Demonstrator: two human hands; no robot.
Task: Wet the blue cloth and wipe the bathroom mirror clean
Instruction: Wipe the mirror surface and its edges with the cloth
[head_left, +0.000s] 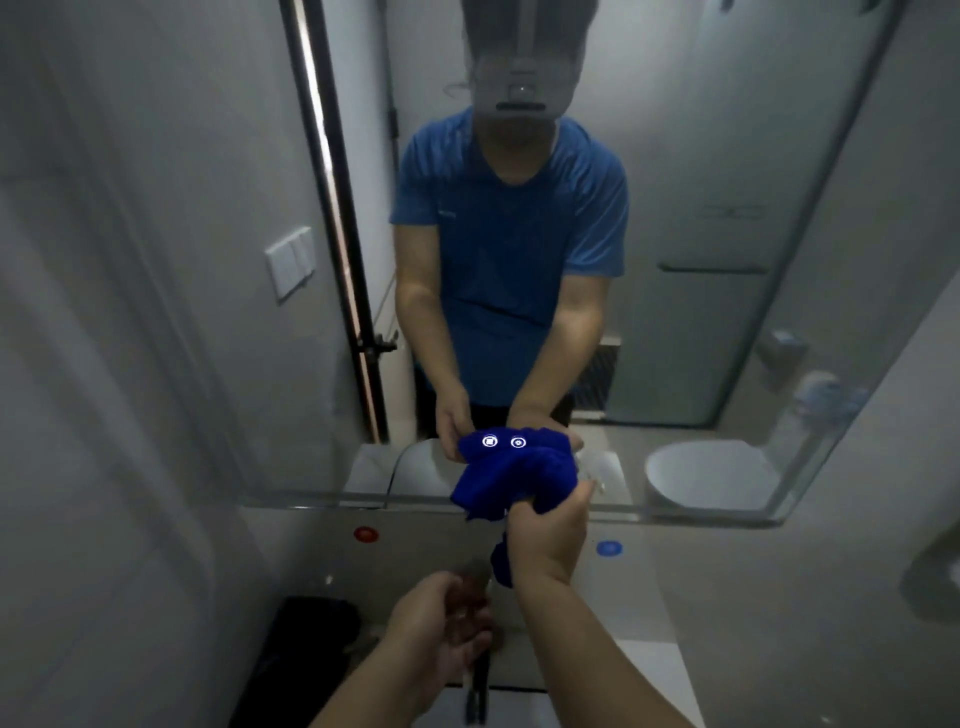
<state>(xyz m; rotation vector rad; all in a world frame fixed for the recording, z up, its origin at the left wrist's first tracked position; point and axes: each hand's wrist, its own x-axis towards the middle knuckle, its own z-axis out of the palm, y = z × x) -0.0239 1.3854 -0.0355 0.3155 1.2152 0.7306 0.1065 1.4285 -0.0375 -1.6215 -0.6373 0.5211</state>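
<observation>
Blue cloth (488, 493) sits bunched in the gripping right hand (545, 538) at the mirror's (727, 312) bottom edge; left hand (447, 618) curls by the tap (478, 691), hold unclear; risk: the wad likely streaks or drips.

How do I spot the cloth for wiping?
Find the big mirror on the wall and look at its bottom edge. There the right hand grips a bunched cloth. It is dark blue and crumpled, unlike the small flat blue dot nearby.

Dim, cool grey-blue light, no strong shadows. Soft blur throughout, worst at frame edges. Wide-angle bending of straight lines. Mirror (675, 208) hazy; 2 small white glowing icons near its bottom.
</observation>
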